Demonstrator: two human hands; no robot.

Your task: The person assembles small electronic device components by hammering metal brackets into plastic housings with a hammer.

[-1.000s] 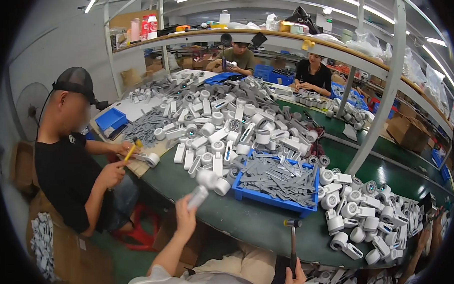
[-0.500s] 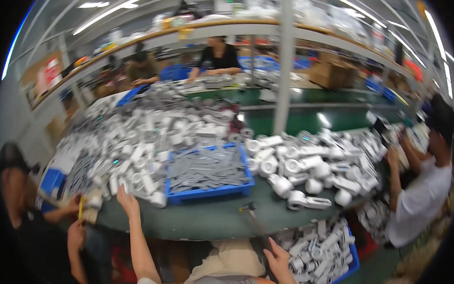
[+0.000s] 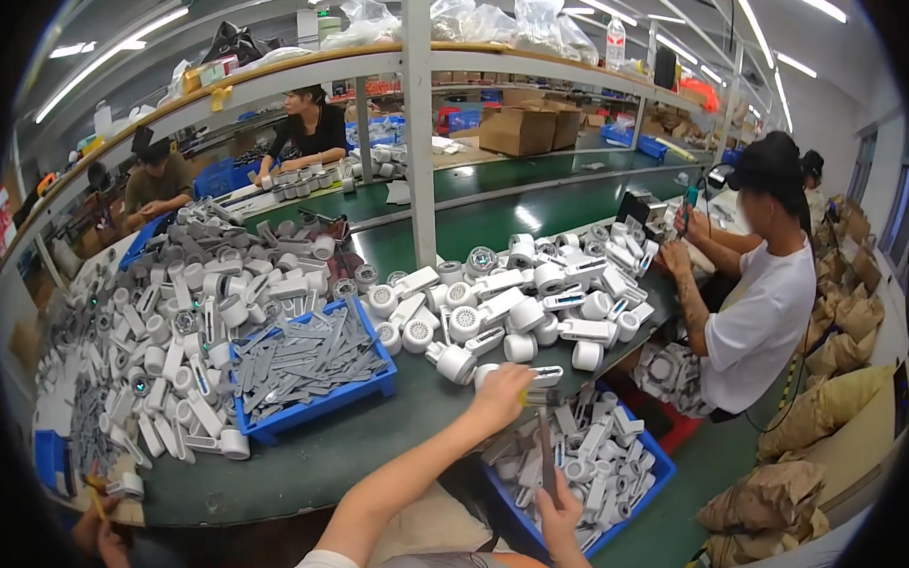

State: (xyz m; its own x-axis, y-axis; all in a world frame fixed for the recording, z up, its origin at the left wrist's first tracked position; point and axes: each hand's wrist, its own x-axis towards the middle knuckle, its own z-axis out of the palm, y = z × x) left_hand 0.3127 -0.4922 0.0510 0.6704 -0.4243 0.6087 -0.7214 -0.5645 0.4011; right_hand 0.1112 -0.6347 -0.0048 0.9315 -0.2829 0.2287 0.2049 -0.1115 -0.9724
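Note:
My left hand (image 3: 498, 401) reaches across to the table's front edge with its fingers curled over a white handheld fan (image 3: 547, 375). The fan's slotted handle shows to the right of the fingers, and the hand covers its middle. Lower right, my right hand (image 3: 559, 508) grips a hammer (image 3: 546, 452) by its dark handle. The hammer points up, and its head, with a yellow end, is close beside my left hand. Behind them lies a heap of white fans (image 3: 504, 301). Under the hammer, beyond the table edge, a blue crate (image 3: 658, 471) holds more white fan parts.
On the green table, a blue tray (image 3: 315, 409) holds grey strips (image 3: 307, 364). White fans (image 3: 162, 344) pile up at left. A white post (image 3: 418, 133) rises behind the heap. Co-workers sit or stand at right (image 3: 764, 315), far side and lower left. Brown sacks (image 3: 767, 495) line the right.
My view has turned right. My left hand has crossed from the left pile to a fan at the front edge. The hammer has swung more upright, its head now beside my left hand.

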